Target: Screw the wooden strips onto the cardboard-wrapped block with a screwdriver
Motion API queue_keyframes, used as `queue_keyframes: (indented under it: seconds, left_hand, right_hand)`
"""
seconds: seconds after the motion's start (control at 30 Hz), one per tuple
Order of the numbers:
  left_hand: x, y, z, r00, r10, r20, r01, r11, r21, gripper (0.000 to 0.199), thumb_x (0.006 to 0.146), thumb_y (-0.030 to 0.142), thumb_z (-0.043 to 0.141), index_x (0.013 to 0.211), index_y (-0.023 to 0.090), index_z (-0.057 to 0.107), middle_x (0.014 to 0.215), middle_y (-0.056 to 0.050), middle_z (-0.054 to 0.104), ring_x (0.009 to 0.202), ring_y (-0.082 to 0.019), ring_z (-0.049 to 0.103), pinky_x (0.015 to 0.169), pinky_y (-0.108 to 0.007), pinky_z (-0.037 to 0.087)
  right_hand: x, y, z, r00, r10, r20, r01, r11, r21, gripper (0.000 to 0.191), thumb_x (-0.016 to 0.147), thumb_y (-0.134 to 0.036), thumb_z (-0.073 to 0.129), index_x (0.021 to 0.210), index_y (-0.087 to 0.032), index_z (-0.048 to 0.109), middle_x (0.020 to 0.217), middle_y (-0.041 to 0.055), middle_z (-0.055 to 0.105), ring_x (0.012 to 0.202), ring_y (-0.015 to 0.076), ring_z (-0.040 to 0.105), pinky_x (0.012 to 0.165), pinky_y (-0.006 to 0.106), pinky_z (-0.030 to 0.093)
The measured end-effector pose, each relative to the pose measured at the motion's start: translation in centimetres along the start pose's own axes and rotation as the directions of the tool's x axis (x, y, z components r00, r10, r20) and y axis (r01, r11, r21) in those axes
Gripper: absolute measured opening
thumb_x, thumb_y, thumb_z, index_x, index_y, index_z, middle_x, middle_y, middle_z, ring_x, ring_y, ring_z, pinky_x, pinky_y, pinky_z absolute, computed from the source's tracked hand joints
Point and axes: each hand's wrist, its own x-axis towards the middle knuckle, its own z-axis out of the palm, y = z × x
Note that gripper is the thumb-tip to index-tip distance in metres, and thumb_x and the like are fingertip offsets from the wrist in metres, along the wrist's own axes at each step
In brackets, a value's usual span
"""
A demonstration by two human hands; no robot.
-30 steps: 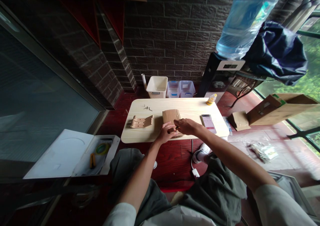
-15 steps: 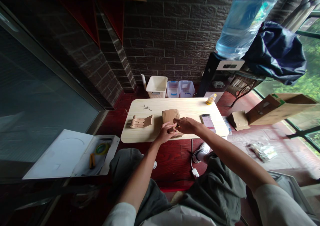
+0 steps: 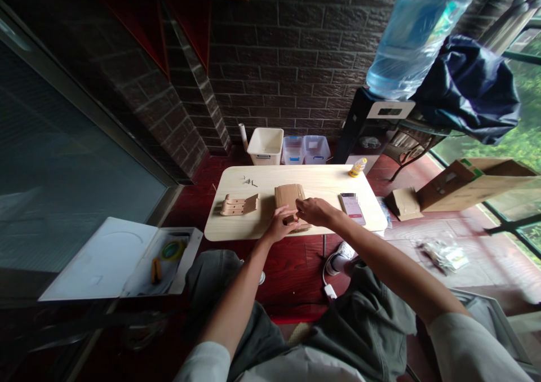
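A small dark piece point(image 3: 289, 220) is pinched between the left hand point(image 3: 279, 225) and right hand point(image 3: 316, 212), at the near edge of a wooden panel point(image 3: 289, 197) on the desk point(image 3: 325, 182). A slatted part point(image 3: 239, 205) and screws point(image 3: 249, 182) are left lying separate, toward the left.

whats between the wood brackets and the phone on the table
Head view: a ribbed wooden block, with the left hand and right hand at it.

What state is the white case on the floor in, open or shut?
Open: the case has its lid folded back, and a green tape roll and a yellow-handled tool show inside.
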Motion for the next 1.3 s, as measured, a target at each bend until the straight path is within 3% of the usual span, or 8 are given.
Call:
queue_keyframes:
  seconds: [0.2, 0.4, 0.63, 0.97, 1.17, 1.3]
  left_hand:
    - [-0.04, -0.27, 0.23, 0.999, -0.008, -0.034, 0.008, 1.0, 0.013, 0.037, 0.068, 0.035, 0.084, 0.102, 0.022, 0.076, 0.13, -0.009, 0.064, 0.132, -0.03, 0.05, 0.115, -0.046, 0.038]
    - [0.1, -0.53, 0.27, 0.999, 0.019, -0.026, -0.018, 1.0, 0.015, 0.028, 0.07, 0.036, 0.082, 0.095, 0.024, 0.077, 0.122, -0.008, 0.068, 0.132, -0.029, 0.049, 0.115, -0.047, 0.037]
    - [-0.02, 0.17, -0.13, 1.0, 0.02, 0.003, -0.02, 1.0, 0.012, 0.023, 0.071, 0.031, 0.082, 0.093, 0.025, 0.077, 0.117, -0.006, 0.072, 0.135, -0.03, 0.047, 0.116, -0.05, 0.035]
    - [-0.15, -0.14, 0.16, 0.999, -0.011, -0.053, 0.011, 1.0, 0.0, 0.05, 0.067, 0.036, 0.084, 0.114, 0.022, 0.073, 0.132, -0.011, 0.062, 0.132, -0.03, 0.05, 0.114, -0.046, 0.04]
    - [-0.05, 0.05, -0.13, 1.0, 0.008, 0.011, -0.008, 1.0, 0.01, 0.027, 0.07, 0.034, 0.082, 0.095, 0.024, 0.077, 0.123, -0.007, 0.068, 0.135, -0.031, 0.047, 0.116, -0.047, 0.037]
    - [-0.09, 0.33, -0.24, 1.0, 0.0, 0.0, 0.0, 1.0, 0.012, 0.03, 0.07, 0.032, 0.082, 0.098, 0.024, 0.077, 0.124, -0.007, 0.068, 0.135, -0.031, 0.046, 0.115, -0.047, 0.037]
  right_hand:
    - [-0.34, -0.13, -0.2, 0.999, -0.037, -0.004, 0.037, 0.999, 0.01, 0.032, 0.099, -0.029, 0.046, 0.128, -0.016, 0.048, 0.109, 0.0156, 0.071, 0.096, 0.0252, 0.07, 0.071, 0.028, 0.048]
    - [-0.33, 0.08, 0.1, 0.998, -0.065, 0.008, 0.065, 0.998, 0.013, 0.026, 0.099, -0.026, 0.044, 0.123, -0.015, 0.051, 0.108, 0.0155, 0.071, 0.095, 0.0234, 0.07, 0.07, 0.027, 0.047]
    - [0.2, 0.25, 0.59, 1.0, -0.003, 0.005, 0.003, 1.0, 0.028, 0.029, 0.1, -0.031, 0.045, 0.122, -0.012, 0.05, 0.101, 0.0168, 0.07, 0.089, 0.0246, 0.07, 0.066, 0.028, 0.046]
    - [-0.53, 0.26, -0.09, 0.997, -0.069, -0.024, 0.07, 0.996, 0.057, 0.034, 0.098, -0.033, 0.049, 0.128, -0.017, 0.048, 0.108, 0.0133, 0.072, 0.095, 0.0239, 0.07, 0.07, 0.026, 0.046]
    - [-0.49, 0.14, -0.05, 0.999, -0.05, 0.015, 0.049, 0.998, 0.029, 0.025, 0.1, -0.027, 0.046, 0.121, -0.016, 0.053, 0.105, 0.0142, 0.072, 0.094, 0.0228, 0.07, 0.068, 0.026, 0.045]
    - [-0.48, 0.14, -0.05, 1.0, -0.03, 0.003, 0.03, 0.999, 0.035, 0.027, 0.099, -0.03, 0.048, 0.12, -0.014, 0.054, 0.101, 0.0147, 0.072, 0.092, 0.0246, 0.071, 0.066, 0.027, 0.044]
